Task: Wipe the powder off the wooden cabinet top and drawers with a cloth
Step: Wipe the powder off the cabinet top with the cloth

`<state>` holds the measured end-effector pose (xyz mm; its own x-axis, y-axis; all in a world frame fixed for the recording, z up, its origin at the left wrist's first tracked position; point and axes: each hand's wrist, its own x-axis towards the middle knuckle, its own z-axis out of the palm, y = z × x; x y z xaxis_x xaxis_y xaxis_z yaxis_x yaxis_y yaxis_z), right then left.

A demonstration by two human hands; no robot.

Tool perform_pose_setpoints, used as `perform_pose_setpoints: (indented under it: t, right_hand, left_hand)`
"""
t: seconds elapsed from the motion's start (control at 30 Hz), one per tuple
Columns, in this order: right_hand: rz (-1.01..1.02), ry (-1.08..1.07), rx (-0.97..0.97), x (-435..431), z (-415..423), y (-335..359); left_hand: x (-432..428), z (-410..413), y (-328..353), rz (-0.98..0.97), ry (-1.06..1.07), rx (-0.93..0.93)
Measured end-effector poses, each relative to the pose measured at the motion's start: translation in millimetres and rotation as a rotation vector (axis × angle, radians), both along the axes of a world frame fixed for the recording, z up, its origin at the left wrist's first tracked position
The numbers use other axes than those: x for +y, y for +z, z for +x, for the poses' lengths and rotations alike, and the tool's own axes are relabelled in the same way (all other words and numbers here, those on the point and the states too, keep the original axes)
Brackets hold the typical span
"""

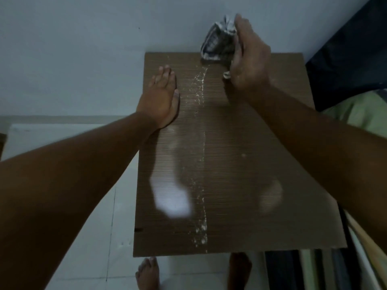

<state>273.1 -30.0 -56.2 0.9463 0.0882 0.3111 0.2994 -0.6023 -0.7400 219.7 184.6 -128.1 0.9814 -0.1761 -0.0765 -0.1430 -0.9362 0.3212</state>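
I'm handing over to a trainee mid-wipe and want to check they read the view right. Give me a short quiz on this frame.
1. Which hand grips the cloth? A. left B. right C. both
2. True or false: the cabinet top is already free of powder.
3. Fill in: the left hand lies flat on the top, to the ____ of the powder line.
Key: 1. B, the right hand. 2. False: a streak runs from the far edge to the near edge. 3. left.
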Motion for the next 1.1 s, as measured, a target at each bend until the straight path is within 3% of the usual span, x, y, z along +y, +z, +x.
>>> perform_pose_setpoints:
  t: [0.07,0.23,0.33,0.4,0.53,0.8,1.1]
  right_hand:
    - [-0.025,-0.030,0.136,9.9,23.4,-12.3]
    - [-0.606,0.019,0.304,24.1,41.7,-65.5]
    - [-0.749,0.009,0.329,35.1,40.2,-70.4]
    - [-0.730,0.042,0.277,39.4,40.9,-75.0]
    - [-0.508,0.078,0.118,48.8,40.2,-71.2]
    - [-0.796,0.276,0.136,39.2,44.3,-83.1]
    - [-0.827,0.292,0.183,33.4,-9.5,-78.3]
  left_hand:
    - [5.2,1.8,0.6,0.042,0.006,0.005]
    - [10.2,-1.0,-1.7,0.103,0.002,-0.009]
    - [9.7,-0.4,-4.9,0.088,0.025,-0.016]
    - [8.4,0.6,-5.8,0.080,0.031,-0.028]
    - [8.6,0.9,-5.6,0.082,0.034,-0.040]
    - [9.0,-0.4,-7.0,0.083,0.020,-0.043]
    - [8.5,-6.2,-4.4,0.099,0.002,-0.039]
